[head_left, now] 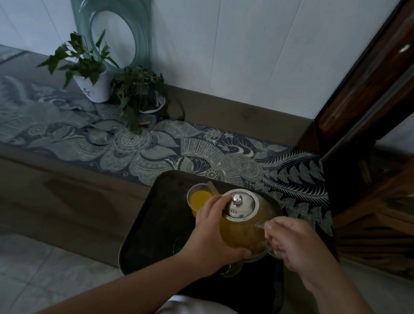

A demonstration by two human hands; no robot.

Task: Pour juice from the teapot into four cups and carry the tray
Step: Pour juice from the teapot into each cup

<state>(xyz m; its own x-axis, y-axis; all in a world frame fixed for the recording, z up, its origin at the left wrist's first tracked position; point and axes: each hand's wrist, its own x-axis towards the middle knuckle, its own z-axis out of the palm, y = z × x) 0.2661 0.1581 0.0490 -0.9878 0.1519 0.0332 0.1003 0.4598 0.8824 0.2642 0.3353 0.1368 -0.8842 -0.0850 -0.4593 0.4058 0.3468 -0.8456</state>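
A glass teapot of orange juice with a steel lid is tilted over a dark tray, its spout at a glass cup that holds orange juice. My left hand cradles the pot's left side, with fingers up by the lid and the thumb under the body. My right hand grips the handle on the right. Another glass cup shows partly beneath the pot. Other cups are hidden.
The tray rests on a low table with a patterned blue runner. Two potted plants and a glass plaque stand at the back left by the wall. A dark wooden frame rises at the right. Tiled floor lies lower left.
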